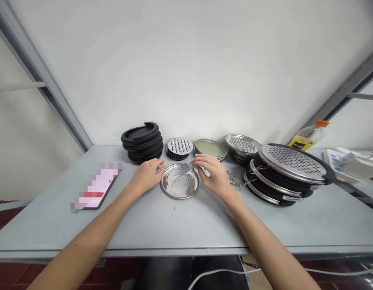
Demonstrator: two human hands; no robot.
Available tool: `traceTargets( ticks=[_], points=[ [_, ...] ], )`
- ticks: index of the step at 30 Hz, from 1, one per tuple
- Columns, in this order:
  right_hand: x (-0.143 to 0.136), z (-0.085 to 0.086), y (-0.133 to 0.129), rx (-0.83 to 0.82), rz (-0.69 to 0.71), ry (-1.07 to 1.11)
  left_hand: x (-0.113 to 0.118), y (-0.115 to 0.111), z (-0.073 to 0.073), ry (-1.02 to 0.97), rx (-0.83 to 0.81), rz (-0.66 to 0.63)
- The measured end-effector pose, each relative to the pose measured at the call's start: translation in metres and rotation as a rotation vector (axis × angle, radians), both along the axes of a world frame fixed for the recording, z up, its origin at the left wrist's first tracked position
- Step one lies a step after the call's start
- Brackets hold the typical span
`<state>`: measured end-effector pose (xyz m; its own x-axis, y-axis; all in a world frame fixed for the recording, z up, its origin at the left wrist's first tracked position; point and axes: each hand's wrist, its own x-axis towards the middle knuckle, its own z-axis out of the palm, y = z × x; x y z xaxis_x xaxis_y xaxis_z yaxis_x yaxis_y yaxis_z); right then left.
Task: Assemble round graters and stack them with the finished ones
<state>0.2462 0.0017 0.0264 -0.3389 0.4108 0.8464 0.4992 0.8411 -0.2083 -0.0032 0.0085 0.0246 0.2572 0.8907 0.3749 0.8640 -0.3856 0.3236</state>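
A shiny round metal ring plate [180, 193] lies on the table in front of me. Over its far part, a thin perforated grater disc [182, 168] is tilted, its far edge pinched by the fingers of my right hand [213, 174]. My left hand [149, 174] is at the plate's left rim, thumb and fingers apart; whether it touches the rim I cannot tell. Just behind the plate stands a stack of grater discs [180, 146]. To its right are stacked olive-green lids [211, 148]. Thin bent wire clips [233, 179] lie partly hidden behind my right hand.
Black notched rings [142, 141] are stacked at the back left. Metal-rimmed graters [242, 144] and a stack of black-and-silver grater assemblies [290, 173] stand right. A phone [98, 187] lies left. Behind the assemblies is an orange-capped bottle [310, 137]; a wall [192, 72] closes the back.
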Motion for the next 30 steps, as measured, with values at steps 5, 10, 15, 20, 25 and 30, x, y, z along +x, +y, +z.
traceTargets(
  ticks=[5, 10, 15, 20, 25, 30],
  points=[
    [-0.004, 0.001, -0.002, -0.08, 0.021, 0.116, 0.0, -0.001, 0.001, -0.031, -0.006, -0.018],
    [-0.004, 0.004, -0.006, -0.18, 0.036, 0.176, 0.003, -0.008, 0.01, -0.122, 0.041, -0.163],
    [-0.003, 0.004, -0.007, -0.239, 0.053, 0.2, 0.005, -0.013, 0.015, -0.133, 0.053, -0.321],
    [-0.004, 0.003, -0.008, -0.276, 0.11, 0.221, 0.0, -0.009, 0.007, -0.064, -0.145, -0.368],
    [-0.004, -0.002, -0.005, -0.314, 0.124, 0.177, -0.001, -0.006, 0.0, -0.061, -0.281, -0.406],
    [-0.004, -0.002, -0.007, -0.318, 0.125, 0.129, 0.004, -0.006, -0.006, -0.134, -0.356, -0.449]
  ],
)
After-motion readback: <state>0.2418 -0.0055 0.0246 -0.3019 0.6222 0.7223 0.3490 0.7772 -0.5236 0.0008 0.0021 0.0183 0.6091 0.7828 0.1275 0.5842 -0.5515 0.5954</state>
